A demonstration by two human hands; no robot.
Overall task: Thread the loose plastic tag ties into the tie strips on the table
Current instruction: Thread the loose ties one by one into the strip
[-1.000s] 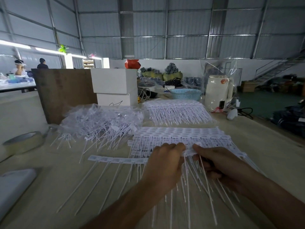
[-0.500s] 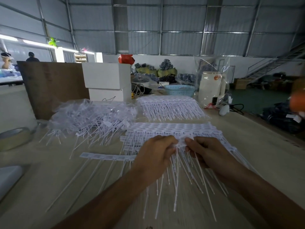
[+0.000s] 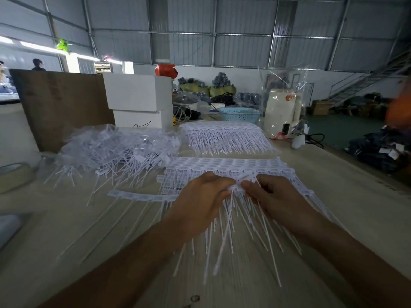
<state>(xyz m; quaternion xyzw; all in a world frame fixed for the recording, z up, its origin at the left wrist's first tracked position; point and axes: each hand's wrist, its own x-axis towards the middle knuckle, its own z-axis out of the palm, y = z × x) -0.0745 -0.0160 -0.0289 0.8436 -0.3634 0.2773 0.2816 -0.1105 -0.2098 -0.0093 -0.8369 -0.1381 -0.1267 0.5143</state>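
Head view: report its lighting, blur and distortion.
Head view: dim overall, with a blown-out light strip upper left; wide-angle bending bows the wall beams and table edges; the left hand and right hand pinching the tie strip are slightly soft; an orange smear at the right edge is too blurred to identify; the loose tie pile reads clearly enough.

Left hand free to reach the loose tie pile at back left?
Probably not right now: the left hand is pinching the tie strip together with the right hand. The path to the loose pile looks unobstructed.
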